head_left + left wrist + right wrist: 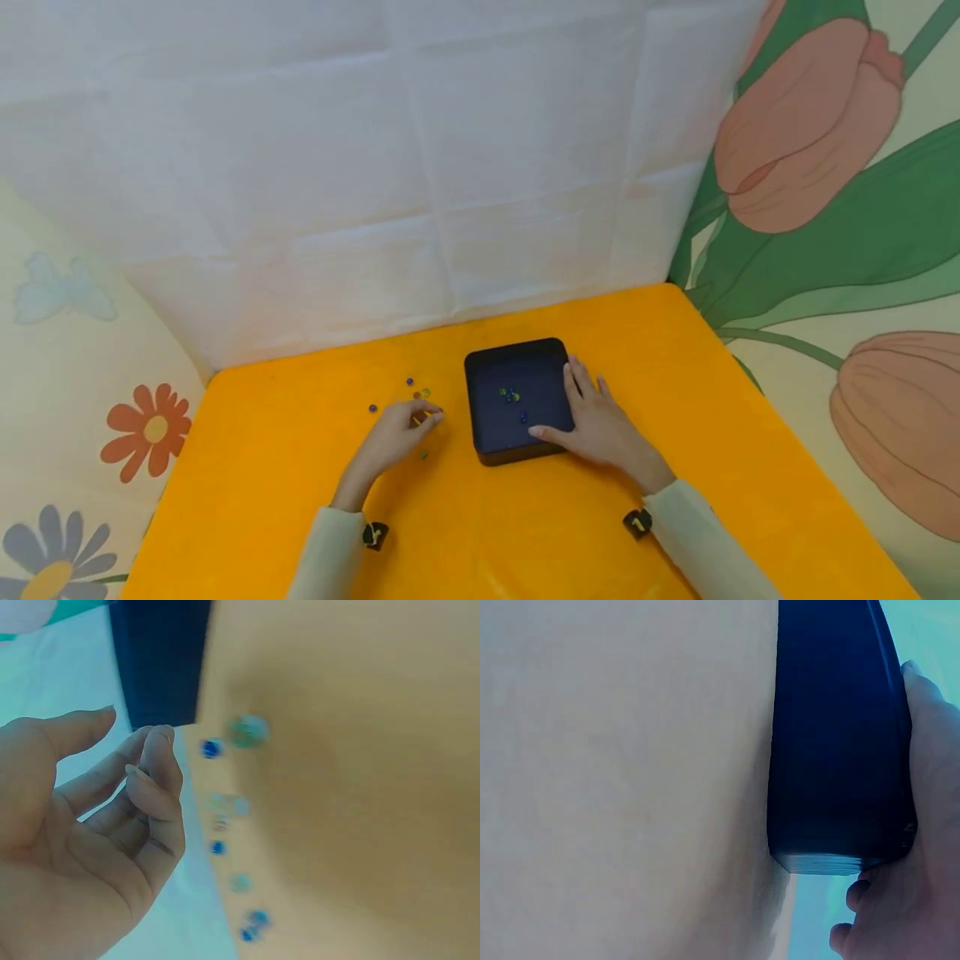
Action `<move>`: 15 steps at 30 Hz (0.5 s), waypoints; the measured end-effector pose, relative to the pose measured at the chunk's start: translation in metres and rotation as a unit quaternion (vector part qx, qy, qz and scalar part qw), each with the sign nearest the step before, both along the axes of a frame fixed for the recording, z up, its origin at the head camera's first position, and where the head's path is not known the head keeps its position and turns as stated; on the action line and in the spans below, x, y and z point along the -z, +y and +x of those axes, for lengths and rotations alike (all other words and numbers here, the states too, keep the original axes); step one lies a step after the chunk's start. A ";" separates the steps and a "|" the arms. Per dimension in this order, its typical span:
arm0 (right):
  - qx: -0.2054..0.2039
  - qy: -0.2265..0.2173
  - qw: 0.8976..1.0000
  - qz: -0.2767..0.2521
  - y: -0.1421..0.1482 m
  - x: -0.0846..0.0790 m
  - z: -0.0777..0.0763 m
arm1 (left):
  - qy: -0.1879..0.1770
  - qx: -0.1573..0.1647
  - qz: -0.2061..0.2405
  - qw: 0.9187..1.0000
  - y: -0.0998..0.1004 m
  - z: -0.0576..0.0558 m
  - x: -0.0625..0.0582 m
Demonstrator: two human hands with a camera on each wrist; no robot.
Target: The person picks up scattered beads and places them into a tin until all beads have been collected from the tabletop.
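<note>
A square black tray [480,433] sits on the table with several small blue and green marbles [510,395] on its floor. The right hand [603,429] holds the tray at its right side, thumb over the rim and fingers along the outer wall; the right wrist view shows the dark tray wall [840,735] against that hand. Left of the tray, the left hand [401,433] hovers low with bent fingers. In the left wrist view its thumb stands apart from the fingertips, with nothing visible between them. Loose marbles [248,732] lie beyond its fingers.
More marbles lie scattered on the orange cloth [510,525]: a blue marble [372,408] left of the left hand, another blue marble [409,381] farther back, and a green marble [423,455] nearer the front. A white sheet [337,167] hangs behind the table.
</note>
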State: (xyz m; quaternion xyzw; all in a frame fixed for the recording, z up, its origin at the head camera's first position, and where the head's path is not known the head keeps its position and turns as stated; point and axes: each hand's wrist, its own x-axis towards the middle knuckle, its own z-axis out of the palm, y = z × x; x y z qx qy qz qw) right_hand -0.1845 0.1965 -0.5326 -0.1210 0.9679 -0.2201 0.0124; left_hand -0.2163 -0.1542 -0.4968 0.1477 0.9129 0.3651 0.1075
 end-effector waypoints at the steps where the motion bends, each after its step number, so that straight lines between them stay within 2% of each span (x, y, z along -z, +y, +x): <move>1: 0.000 -0.003 1.000 0.000 -0.001 0.000 0.000 | -0.003 -0.008 0.000 1.000 -0.004 0.004 0.004; 7: 0.006 -0.011 1.000 -0.003 -0.002 -0.001 0.001 | -0.003 -0.037 -0.007 0.999 -0.022 0.022 0.025; 11: 0.005 -0.012 1.000 -0.005 -0.003 -0.002 0.002 | 0.014 -0.047 -0.029 0.998 -0.026 0.030 0.032; 15: 0.007 -0.009 1.000 -0.006 -0.003 -0.003 0.002 | 0.009 -0.060 -0.036 0.997 -0.026 0.036 0.035</move>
